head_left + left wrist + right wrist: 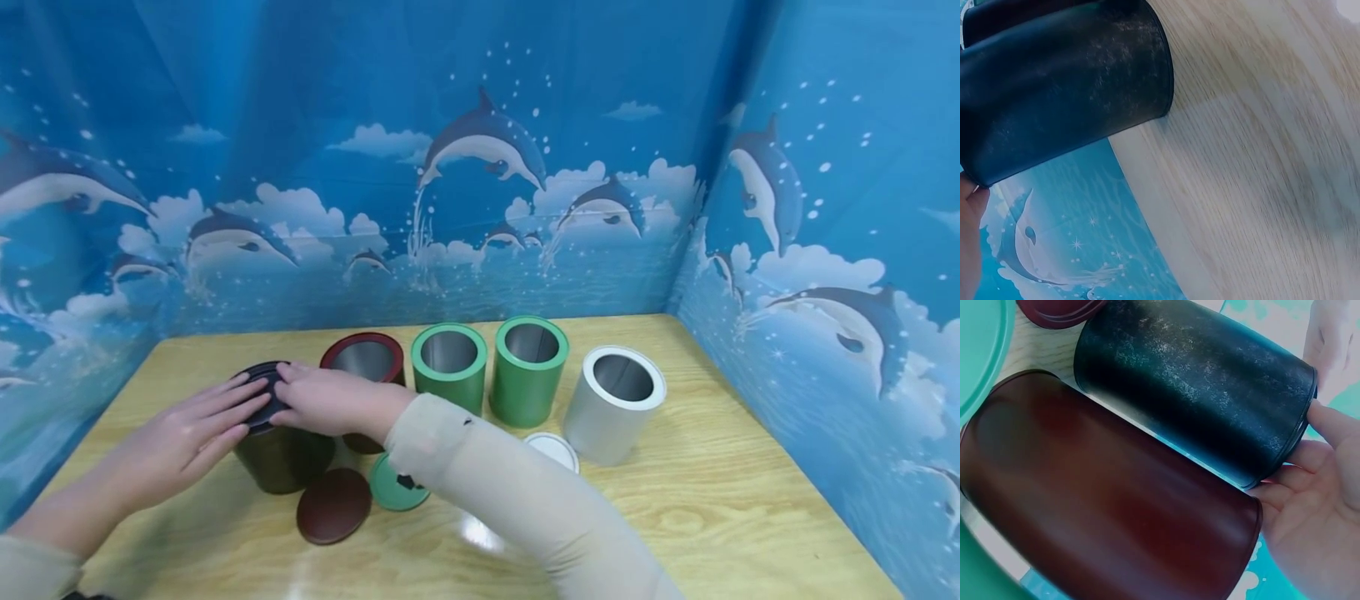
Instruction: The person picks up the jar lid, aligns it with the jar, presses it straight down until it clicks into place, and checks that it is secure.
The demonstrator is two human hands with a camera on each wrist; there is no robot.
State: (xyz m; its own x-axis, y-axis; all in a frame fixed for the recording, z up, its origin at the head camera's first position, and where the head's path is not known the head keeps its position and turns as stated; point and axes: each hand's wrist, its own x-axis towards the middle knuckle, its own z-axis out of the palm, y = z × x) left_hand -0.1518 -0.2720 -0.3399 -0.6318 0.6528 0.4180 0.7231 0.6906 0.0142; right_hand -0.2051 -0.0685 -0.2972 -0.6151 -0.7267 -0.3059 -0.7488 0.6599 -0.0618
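Tall dark round tin can (281, 454) stands upright at lower left w/ black lid (264, 392) directly under both hands' flat, straight fingers (240, 406), left hand (183, 437) & right hand (326, 400) equally near.

The dark canister (1197, 387) had a matt, faintly speckled coat, with a smooth dark lid (258, 392) on top. The maroon canister (1110, 506) beside it looked glossier. The open green canisters (450, 367) and the white canister (615, 404) showed bare brushed metal inside. The worktop (712, 500) was pale wood grain with a sheen. The backdrop (480, 167) looked like thin printed plastic sheet.
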